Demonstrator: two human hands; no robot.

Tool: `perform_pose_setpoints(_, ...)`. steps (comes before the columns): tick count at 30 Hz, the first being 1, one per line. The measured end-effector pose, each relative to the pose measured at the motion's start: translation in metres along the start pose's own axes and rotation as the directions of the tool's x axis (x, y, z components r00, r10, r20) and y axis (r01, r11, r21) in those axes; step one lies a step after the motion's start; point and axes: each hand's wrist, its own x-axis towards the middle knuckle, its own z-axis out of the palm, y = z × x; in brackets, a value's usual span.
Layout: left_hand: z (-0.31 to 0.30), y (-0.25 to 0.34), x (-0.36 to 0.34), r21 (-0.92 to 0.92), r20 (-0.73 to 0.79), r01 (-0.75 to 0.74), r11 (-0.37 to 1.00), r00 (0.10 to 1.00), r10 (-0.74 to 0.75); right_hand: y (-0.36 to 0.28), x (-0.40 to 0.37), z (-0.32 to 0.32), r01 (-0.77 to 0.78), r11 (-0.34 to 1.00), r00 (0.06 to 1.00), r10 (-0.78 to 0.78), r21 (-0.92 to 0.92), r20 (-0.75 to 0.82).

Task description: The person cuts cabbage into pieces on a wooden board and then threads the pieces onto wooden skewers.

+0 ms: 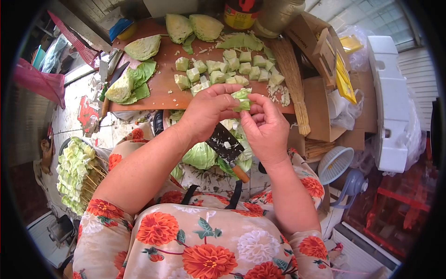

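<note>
— Two hands up front, and right between them, a small cabbage piece (242,99)! How about the left hand (204,111)?

— Pinching tight, thumb and fingers closed on one side of the leaves. Just above the near edge of the tabletop (162,90), too.

— And the right hand (268,125)?

— Same story from the other side: a narrow grip, thumb and forefinger on the cabbage piece, other fingers curled in.

— Plenty beyond, surely?

— Oh yes! Pale cabbage chunks (217,76) scattered in loose rows across the tabletop, with shreds all around. Big cabbage wedges (143,47) towards the back and left.

— And over on the right?

— A long straw bundle (289,79) along the edge, next to an open cardboard box (317,107).

— Now down below the hands!

— A dark-bladed cleaver (225,143), tilted, flecked with bits, wooden handle towards the lap. Close beside it, a rounder green cabbage (200,156).

— Low on the left?

— Skewered cabbage leaves (76,174), heaped thick, with thin sticks fanned towards the person's arm.
</note>
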Motion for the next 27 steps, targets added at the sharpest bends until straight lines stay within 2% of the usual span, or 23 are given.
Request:
perform_pose_setpoints(1, -0.0001, 0.0015, 0.0004, -0.096, 0.012, 0.036, 0.995, 0.999, -0.035, 0.0002, 0.0001, -0.0003, 0.013, 1.0, 1.0, -0.013, -0.018, -0.006)
perform_pose_setpoints(8, 0.0039, -0.0004, 0.002, -0.034, -0.074, 0.026, 0.999, 0.997, -0.029, -0.0015, -0.0016, -0.0009, 0.086, 0.992, 0.996, -0.086, -0.092, 0.01)
perform_pose_setpoints(10, 0.0053, 0.0013, 0.0014, -0.073, -0.076, 0.021, 0.997, 0.997, -0.026, 0.0014, -0.0005, 0.0013, 0.037, 0.995, 0.999, -0.036, 0.09, -0.016)
perform_pose_setpoints(11, 0.0051, 0.0017, 0.0016, -0.074, -0.077, 0.019, 0.997, 0.997, -0.024, 0.001, 0.0003, 0.0013, 0.038, 0.995, 0.999, -0.037, 0.09, -0.014)
perform_pose_setpoints(13, 0.0043, 0.0025, 0.0021, -0.089, -0.107, 0.023, 0.996, 0.994, -0.032, 0.0001, 0.0016, 0.0003, -0.103, 0.954, 0.995, 0.095, 0.281, 0.042)
perform_pose_setpoints(16, 0.0037, 0.0028, 0.0022, -0.072, -0.113, 0.032, 0.997, 0.993, -0.04, -0.002, 0.0021, -0.0011, -0.159, 0.926, 0.987, 0.139, 0.342, 0.081)
perform_pose_setpoints(22, -0.0024, -0.0028, 0.0075, -0.037, -0.139, 0.029, 0.999, 0.99, -0.034, -0.0003, 0.0019, -0.0017, -0.124, 0.949, 0.989, 0.093, 0.29, 0.118)
perform_pose_setpoints(27, 0.0008, 0.0, 0.0048, -0.035, -0.13, 0.016, 0.999, 0.991, -0.02, 0.0007, 0.0032, -0.0053, -0.149, 0.939, 0.987, 0.121, 0.309, 0.108)
